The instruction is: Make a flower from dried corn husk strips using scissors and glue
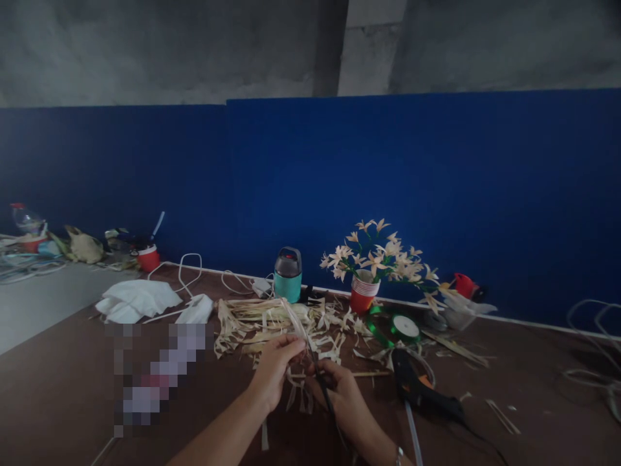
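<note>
Jutting from left hand, pale strip

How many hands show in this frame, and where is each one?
2: the left hand, holding a pale strip, and the right hand close beside it, holding a dark slender tool. Some fingers are hidden; no other hand shows.

This is looking like a craft workshop. A glue gun is lying on the table, just right of the right hand, and a ribbon roll is resting beyond it. Pale strips are littering the table ahead of the left hand, and flowers are standing in a cup farther beyond the right hand. Behind the table, a blue partition is rising before a bare concrete wall.
</note>
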The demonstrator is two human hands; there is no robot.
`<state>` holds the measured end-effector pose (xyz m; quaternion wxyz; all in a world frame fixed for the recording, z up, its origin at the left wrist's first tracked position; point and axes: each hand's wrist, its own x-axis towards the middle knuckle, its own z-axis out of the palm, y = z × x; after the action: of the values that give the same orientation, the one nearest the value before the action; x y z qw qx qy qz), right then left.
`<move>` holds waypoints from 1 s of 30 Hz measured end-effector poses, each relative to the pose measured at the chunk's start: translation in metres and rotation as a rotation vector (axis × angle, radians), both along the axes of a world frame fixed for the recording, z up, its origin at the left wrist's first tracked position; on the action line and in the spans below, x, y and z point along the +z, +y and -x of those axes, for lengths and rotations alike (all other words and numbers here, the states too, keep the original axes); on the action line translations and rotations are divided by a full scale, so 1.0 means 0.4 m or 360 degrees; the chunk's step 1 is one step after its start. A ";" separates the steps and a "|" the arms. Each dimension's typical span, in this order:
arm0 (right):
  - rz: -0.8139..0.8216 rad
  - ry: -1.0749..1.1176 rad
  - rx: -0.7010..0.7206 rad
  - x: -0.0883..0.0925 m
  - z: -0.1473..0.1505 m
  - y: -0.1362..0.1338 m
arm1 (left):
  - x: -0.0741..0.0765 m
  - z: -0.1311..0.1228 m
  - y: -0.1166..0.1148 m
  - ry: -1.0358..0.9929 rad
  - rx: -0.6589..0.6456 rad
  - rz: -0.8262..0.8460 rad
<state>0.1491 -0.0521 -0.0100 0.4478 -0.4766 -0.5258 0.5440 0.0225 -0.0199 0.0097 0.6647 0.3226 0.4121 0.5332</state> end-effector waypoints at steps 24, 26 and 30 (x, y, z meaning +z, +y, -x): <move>-0.0043 -0.0071 0.0078 0.004 -0.009 0.002 | -0.021 0.009 0.016 0.0083 -0.0023 -0.0075; -0.0141 -0.0059 0.0080 0.005 -0.010 0.003 | -0.021 0.006 0.011 0.0106 -0.0054 -0.0062; -0.0206 -0.0043 0.0080 0.002 -0.015 0.005 | -0.018 0.002 0.004 0.0167 -0.0096 -0.0007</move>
<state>0.1552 -0.0502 -0.0094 0.4569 -0.4405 -0.5775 0.5134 0.0218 -0.0185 0.0024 0.6571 0.3639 0.4353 0.4963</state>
